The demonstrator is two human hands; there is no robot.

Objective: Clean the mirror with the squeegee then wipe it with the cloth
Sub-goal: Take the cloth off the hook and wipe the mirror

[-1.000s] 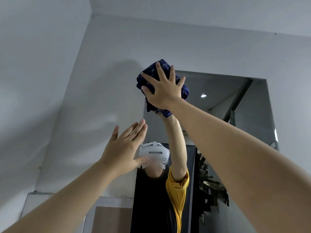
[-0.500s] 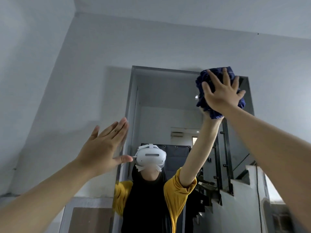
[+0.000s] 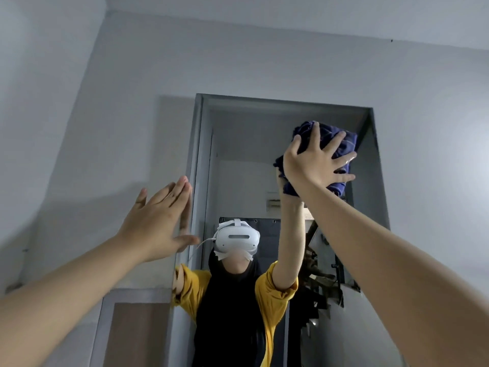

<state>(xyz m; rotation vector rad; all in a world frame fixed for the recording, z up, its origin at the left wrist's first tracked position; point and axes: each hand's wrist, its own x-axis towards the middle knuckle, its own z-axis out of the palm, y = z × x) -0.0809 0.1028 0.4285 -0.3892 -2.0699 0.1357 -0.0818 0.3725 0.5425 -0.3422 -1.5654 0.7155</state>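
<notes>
A tall wall mirror (image 3: 238, 144) fills the middle of the head view and reflects a person in a yellow and black top. My right hand (image 3: 315, 165) presses a bunched dark blue checked cloth (image 3: 336, 140) flat against the glass near the mirror's upper right corner, fingers spread over it. My left hand (image 3: 161, 221) is raised with fingers straight and together, resting at the mirror's left edge and holding nothing. No squeegee is in sight.
Pale grey walls (image 3: 119, 115) surround the mirror, with a corner at the upper left. A brown panel in a grey frame (image 3: 135, 332) sits at the lower left. The reflection shows a staircase at the lower right.
My right hand slid the cloth from the mirror's upper left across to its upper right, then slightly down. My left hand stayed open near the left edge.
</notes>
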